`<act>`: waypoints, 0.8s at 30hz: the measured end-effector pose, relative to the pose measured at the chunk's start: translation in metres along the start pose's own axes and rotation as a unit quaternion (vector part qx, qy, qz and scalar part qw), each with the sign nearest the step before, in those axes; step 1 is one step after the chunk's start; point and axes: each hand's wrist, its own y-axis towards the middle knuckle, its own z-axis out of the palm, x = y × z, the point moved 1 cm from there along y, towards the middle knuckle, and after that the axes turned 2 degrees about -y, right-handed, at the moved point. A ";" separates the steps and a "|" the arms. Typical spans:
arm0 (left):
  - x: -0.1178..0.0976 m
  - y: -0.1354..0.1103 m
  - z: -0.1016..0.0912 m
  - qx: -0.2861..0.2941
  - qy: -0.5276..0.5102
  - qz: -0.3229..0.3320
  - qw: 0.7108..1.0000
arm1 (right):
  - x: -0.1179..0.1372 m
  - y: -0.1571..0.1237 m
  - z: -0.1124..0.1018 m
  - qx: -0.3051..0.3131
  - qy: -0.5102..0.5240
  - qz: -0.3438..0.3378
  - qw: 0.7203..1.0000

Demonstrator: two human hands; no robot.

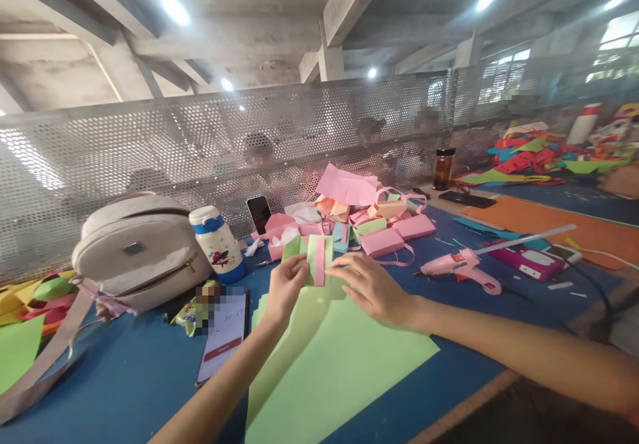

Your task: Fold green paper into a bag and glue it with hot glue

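Note:
My left hand (285, 287) pinches a small folded piece of green paper with a pink strip (316, 259) down its middle, holding its left edge. My right hand (372, 289) rests its fingers on the right side of that same piece, fingers curled against it. Both hands hover over large light-green paper sheets (329, 357) lying on the blue table (124, 377). Just beyond the hands lies a heap of pink and green folded paper boxes (382, 231).
A white bag (137, 251) and a white-and-blue bottle (218, 243) stand at left, a phone (224, 341) lies by the sheets. A pink glue gun (462, 267) lies at right near an orange sheet (549, 224). A perforated metal screen (150, 144) closes the back.

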 end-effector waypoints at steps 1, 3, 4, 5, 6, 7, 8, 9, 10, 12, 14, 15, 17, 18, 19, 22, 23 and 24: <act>0.000 -0.009 0.001 -0.027 -0.006 0.011 1.000 | 0.000 -0.005 0.002 0.005 -0.007 -0.021 1.000; 0.001 -0.026 0.002 -0.066 -0.015 0.026 0.997 | 0.001 -0.011 0.005 0.013 -0.018 -0.056 0.998; 0.002 -0.033 0.002 -0.079 -0.018 0.029 0.996 | 0.002 -0.013 0.005 0.019 -0.022 -0.069 0.997; 0.002 -0.039 0.001 -0.093 -0.022 0.032 0.995 | 0.003 -0.013 0.006 0.024 -0.025 -0.080 0.996; 0.002 -0.045 0.000 -0.104 -0.029 0.033 0.994 | 0.004 -0.013 0.006 0.031 -0.026 -0.089 0.995; 0.003 -0.049 -0.001 -0.113 -0.033 0.033 0.993 | 0.004 -0.013 0.007 0.038 -0.027 -0.097 0.994; 0.003 -0.052 -0.001 -0.119 -0.036 0.033 0.992 | 0.004 -0.013 0.007 0.047 -0.028 -0.104 0.993; 0.003 -0.055 -0.002 -0.124 -0.037 0.033 0.991 | 0.004 -0.013 0.007 0.055 -0.028 -0.110 0.992; 0.003 -0.057 -0.002 -0.126 -0.037 0.034 0.991 | 0.004 -0.013 0.006 0.063 -0.028 -0.115 0.991; 0.003 -0.059 -0.001 -0.128 -0.034 0.037 0.990 | 0.003 -0.014 0.005 0.076 -0.030 -0.122 0.989; 0.003 -0.060 0.001 -0.128 -0.031 0.042 0.990 | 0.001 -0.014 0.003 0.082 -0.032 -0.126 0.988; 0.003 -0.061 0.002 -0.127 -0.029 0.043 0.991 | 0.001 -0.014 0.002 0.083 -0.033 -0.129 0.988; 0.003 -0.062 0.004 -0.123 -0.025 0.046 0.991 | 0.000 -0.014 0.000 0.081 -0.034 -0.131 0.987; 0.003 -0.063 0.005 -0.121 -0.023 0.047 0.991 | 0.000 -0.014 0.000 0.080 -0.035 -0.132 0.987; 0.003 -0.064 0.005 -0.120 -0.022 0.050 0.991 | 0.000 -0.014 0.000 0.079 -0.035 -0.133 0.987; 0.005 -0.066 0.005 -0.124 -0.024 0.056 0.990 | 0.000 -0.013 0.000 0.081 -0.036 -0.134 0.987; 0.005 -0.067 0.005 -0.124 -0.026 0.057 0.990 | 0.000 -0.013 0.001 0.081 -0.036 -0.135 0.987; 0.006 -0.068 0.005 -0.123 -0.028 0.057 0.990 | 0.000 -0.013 0.001 0.081 -0.037 -0.136 0.987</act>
